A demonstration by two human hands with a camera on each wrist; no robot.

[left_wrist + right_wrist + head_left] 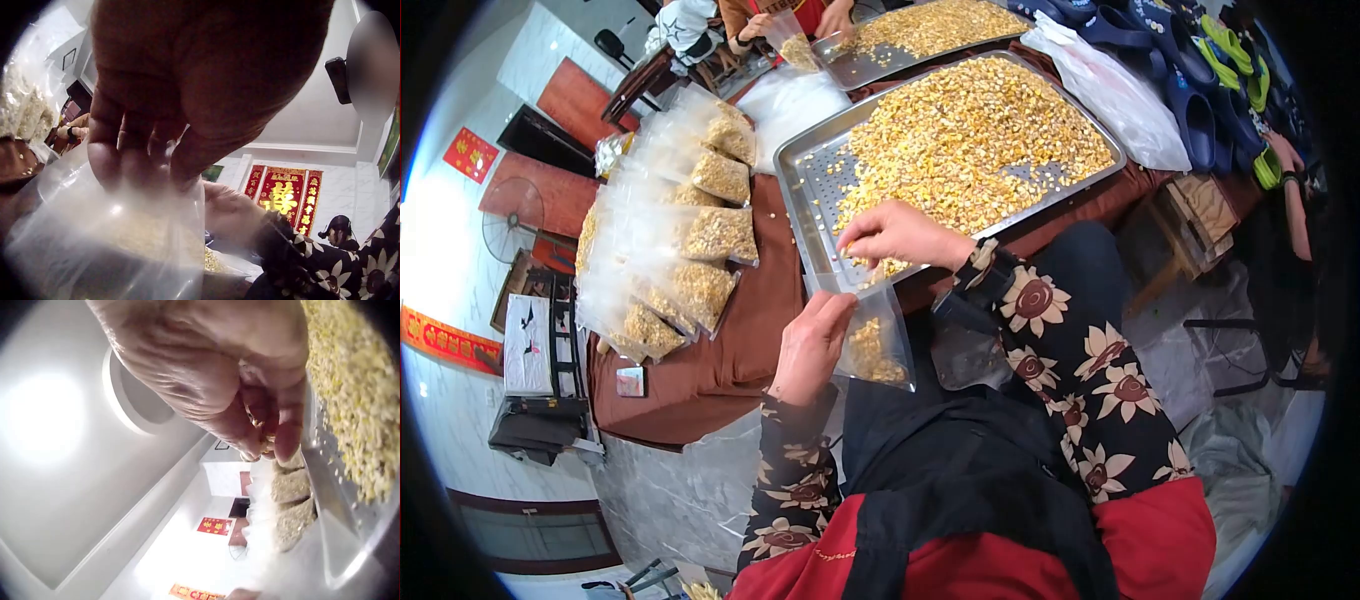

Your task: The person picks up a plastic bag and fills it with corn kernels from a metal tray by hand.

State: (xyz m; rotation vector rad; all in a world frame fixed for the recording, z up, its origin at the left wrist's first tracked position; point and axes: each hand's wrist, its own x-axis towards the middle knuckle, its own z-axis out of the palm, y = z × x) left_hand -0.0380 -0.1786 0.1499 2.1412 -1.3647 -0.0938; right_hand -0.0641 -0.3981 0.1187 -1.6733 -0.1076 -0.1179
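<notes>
My left hand (810, 345) pinches the upper edge of a clear plastic bag (892, 325), which hangs over my lap with a small heap of yellow kernels (870, 352) inside. In the left wrist view, the bag (56, 240) spreads below my fingertips. My right hand (908, 236) is just above the bag's mouth, at the near left corner of a metal tray (808, 205). Its curled fingers hold a few kernels, which show between thumb and fingers in the right wrist view (269, 442). Loose corn kernels (980, 135) are heaped across the tray.
Several filled bags (718, 235) stand in rows on the brown cloth (745, 350) at left. Behind, another person's hands (836, 18) work with a bag (795, 45) beside a second tray (855, 70). White plastic (1110, 95) and clogs (1190, 110) are at right.
</notes>
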